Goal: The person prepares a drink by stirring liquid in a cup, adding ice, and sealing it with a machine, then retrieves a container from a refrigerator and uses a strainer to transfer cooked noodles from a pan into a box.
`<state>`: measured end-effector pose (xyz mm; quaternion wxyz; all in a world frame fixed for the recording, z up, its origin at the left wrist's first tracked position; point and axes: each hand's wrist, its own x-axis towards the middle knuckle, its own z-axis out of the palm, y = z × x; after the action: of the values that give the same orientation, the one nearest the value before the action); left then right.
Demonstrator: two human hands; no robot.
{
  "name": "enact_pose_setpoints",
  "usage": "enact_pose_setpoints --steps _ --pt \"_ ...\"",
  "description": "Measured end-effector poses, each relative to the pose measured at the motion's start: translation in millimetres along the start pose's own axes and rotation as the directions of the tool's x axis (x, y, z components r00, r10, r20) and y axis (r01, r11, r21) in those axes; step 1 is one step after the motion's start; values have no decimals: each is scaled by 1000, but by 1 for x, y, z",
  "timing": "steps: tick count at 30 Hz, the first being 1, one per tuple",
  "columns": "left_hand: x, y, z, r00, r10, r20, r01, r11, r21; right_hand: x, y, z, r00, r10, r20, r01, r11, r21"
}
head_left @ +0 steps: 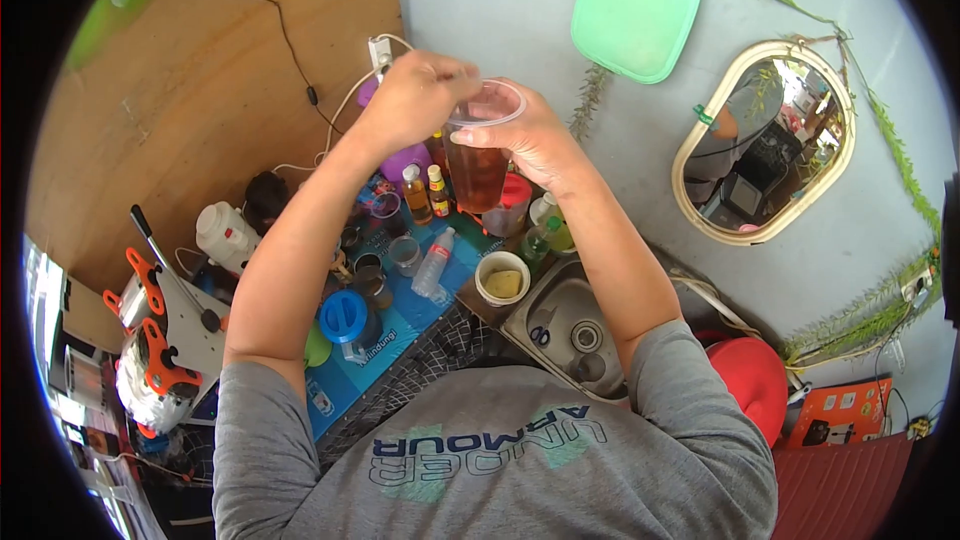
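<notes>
A tall clear plastic cup (478, 175) with reddish-brown liquid is held up above the counter. My right hand (535, 140) is wrapped round its upper part, with the thumb across the front below the rim. At the left of the rim is my left hand (420, 95), its fingers bent and blurred over the cup's opening; whether they hold anything is hidden. Beyond and below the cup stand a small amber bottle (416, 195), a bottle with a yellow cap (438, 192) and a red-lidded container (512, 205).
A blue-covered table (400, 315) holds a blue-lidded jug (345, 320), an empty plastic bottle (434, 262) and cups. Beside it are a white tub (502, 280) with a yellow sponge and a metal sink (560, 315). A mirror (690, 185) hangs on the wall.
</notes>
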<state>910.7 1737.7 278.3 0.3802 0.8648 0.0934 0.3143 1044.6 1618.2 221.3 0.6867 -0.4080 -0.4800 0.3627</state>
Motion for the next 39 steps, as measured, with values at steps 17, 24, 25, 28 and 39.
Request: enact_pose_setpoints --steps 17,24,25,28,39 --pt "-4 -33 -20 972 150 -180 -98 958 269 28 22 17 987 53 149 -59 998 37" --pt "-2 -43 -29 871 438 -222 -268 803 532 38 34 23 988 3 151 -16 996 86" --pt "-5 -38 -28 943 292 -160 -220 906 362 41 37 21 994 -27 104 21 998 56" --pt "-6 -32 -31 976 182 -119 -146 954 260 32 23 26 988 46 146 -63 992 110" --pt "-15 -30 -32 988 61 -143 -38 987 157 27 29 20 998 17 68 -21 998 51"
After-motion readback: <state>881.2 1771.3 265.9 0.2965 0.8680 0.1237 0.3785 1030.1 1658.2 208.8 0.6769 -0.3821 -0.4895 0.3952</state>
